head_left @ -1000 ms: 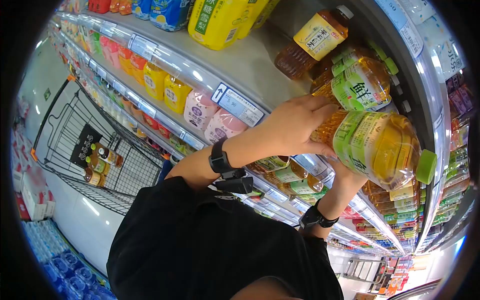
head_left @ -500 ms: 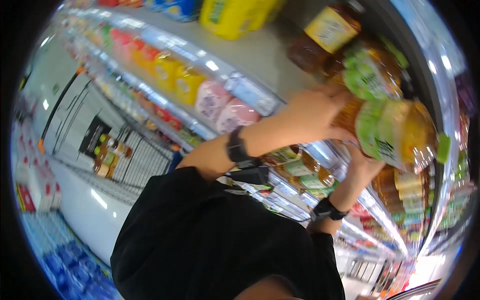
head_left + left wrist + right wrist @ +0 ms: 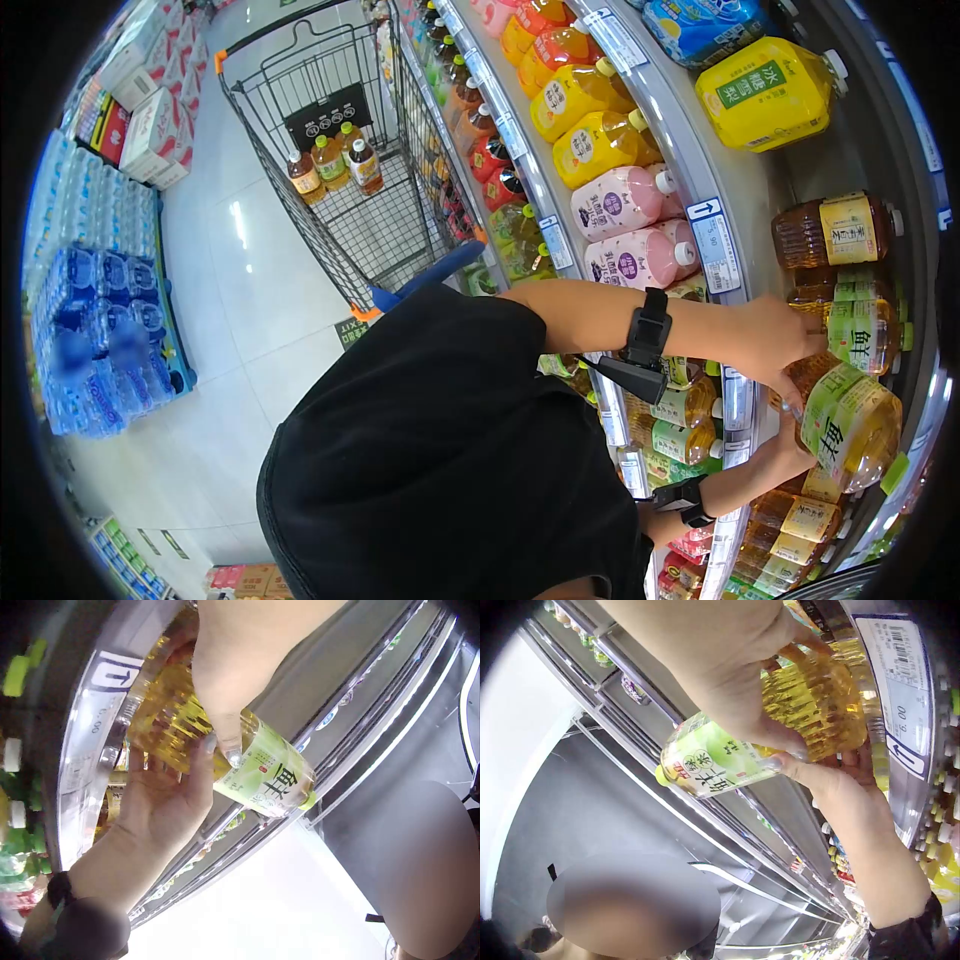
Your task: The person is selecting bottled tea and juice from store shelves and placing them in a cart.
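A large bottle of golden drink with a green label (image 3: 845,420) is held over the shelf, tilted with its green cap away from the body. My left hand (image 3: 775,337) grips its base end from the upper side in the head view. From the lower side my right hand (image 3: 785,457) supports the same end, its fingers partly hidden. In the left wrist view the left hand (image 3: 232,682) and right hand (image 3: 161,802) wrap the clear golden part, thumbs near the label (image 3: 266,769). The right wrist view also shows the right hand (image 3: 742,682) around the bottle.
Similar green-labelled bottles (image 3: 862,325), a darker bottle (image 3: 832,232) and a yellow bottle (image 3: 765,95) lie on the shelf. A price rail (image 3: 712,245) runs along its edge. A wire cart (image 3: 400,230) with several bottles stands behind; water packs (image 3: 105,320) are at left.
The head view has turned, bringing the cart and floor further into view and placing the shelf at the right. Both hands still hold the bottle, now lower right in the picture.
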Demonstrator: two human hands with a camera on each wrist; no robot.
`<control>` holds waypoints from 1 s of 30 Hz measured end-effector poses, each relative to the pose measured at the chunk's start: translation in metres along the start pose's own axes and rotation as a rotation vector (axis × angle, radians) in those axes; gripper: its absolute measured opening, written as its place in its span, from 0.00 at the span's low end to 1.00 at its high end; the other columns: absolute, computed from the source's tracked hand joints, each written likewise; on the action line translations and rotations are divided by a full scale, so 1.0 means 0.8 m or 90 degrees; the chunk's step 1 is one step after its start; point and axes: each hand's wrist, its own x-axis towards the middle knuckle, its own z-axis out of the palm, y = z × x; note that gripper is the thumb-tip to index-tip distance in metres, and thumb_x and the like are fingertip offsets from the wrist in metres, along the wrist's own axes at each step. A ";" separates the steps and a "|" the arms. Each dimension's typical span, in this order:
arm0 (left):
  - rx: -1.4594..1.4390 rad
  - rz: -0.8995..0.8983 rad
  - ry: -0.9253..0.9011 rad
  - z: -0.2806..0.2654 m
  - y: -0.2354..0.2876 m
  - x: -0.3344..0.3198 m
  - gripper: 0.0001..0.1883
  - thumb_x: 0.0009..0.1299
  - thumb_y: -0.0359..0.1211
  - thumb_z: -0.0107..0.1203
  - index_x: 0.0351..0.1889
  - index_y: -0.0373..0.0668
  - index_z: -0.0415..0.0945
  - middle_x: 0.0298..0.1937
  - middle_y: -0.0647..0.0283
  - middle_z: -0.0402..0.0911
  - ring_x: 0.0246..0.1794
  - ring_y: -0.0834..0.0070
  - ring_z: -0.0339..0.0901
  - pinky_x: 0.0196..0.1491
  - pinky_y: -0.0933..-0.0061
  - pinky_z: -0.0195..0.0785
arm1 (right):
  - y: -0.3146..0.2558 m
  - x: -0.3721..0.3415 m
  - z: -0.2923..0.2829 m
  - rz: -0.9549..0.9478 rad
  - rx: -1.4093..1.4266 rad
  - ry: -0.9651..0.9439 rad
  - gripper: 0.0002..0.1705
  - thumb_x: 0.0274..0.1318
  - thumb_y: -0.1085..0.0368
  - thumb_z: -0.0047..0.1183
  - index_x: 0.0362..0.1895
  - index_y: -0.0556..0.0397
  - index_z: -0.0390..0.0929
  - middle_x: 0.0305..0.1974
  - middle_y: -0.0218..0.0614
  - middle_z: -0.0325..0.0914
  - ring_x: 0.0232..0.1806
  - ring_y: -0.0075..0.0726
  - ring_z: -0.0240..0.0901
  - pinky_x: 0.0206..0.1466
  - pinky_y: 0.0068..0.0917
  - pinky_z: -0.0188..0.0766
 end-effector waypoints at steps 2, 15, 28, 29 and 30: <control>-0.014 0.001 0.010 0.002 0.001 0.001 0.43 0.51 0.64 0.59 0.49 0.33 0.71 0.42 0.51 0.76 0.37 0.53 0.78 0.37 0.57 0.73 | 0.009 -0.003 -0.004 -0.003 0.008 -0.007 0.40 0.40 0.84 0.59 0.62 0.70 0.60 0.61 0.50 0.65 0.59 0.42 0.65 0.65 0.38 0.59; 0.015 -0.059 -0.023 -0.024 0.005 -0.005 0.38 0.51 0.54 0.66 0.56 0.44 0.68 0.50 0.54 0.75 0.42 0.52 0.78 0.40 0.57 0.73 | -0.014 -0.007 0.037 -0.040 0.046 -0.034 0.47 0.31 0.72 0.72 0.61 0.58 0.64 0.57 0.40 0.71 0.57 0.37 0.69 0.60 0.37 0.67; 0.071 0.064 -0.022 -0.010 0.015 0.015 0.41 0.46 0.41 0.67 0.60 0.42 0.64 0.55 0.53 0.69 0.53 0.51 0.69 0.50 0.57 0.66 | 0.079 -0.073 -0.053 0.059 0.175 0.134 0.31 0.52 0.66 0.59 0.60 0.57 0.64 0.56 0.45 0.71 0.56 0.42 0.71 0.59 0.34 0.68; 0.088 0.063 -0.018 -0.007 0.016 0.016 0.41 0.48 0.42 0.67 0.60 0.41 0.64 0.55 0.53 0.69 0.53 0.51 0.68 0.51 0.56 0.65 | 0.063 -0.072 -0.047 -0.071 -0.240 0.117 0.34 0.49 0.70 0.61 0.61 0.57 0.63 0.55 0.41 0.71 0.56 0.39 0.70 0.57 0.34 0.70; 0.110 0.057 -0.012 -0.004 0.017 0.017 0.40 0.50 0.43 0.67 0.60 0.39 0.64 0.55 0.52 0.68 0.53 0.52 0.68 0.52 0.56 0.65 | 0.052 -0.066 -0.038 0.003 -0.156 0.132 0.34 0.44 0.72 0.62 0.59 0.56 0.67 0.55 0.39 0.72 0.55 0.38 0.70 0.60 0.34 0.67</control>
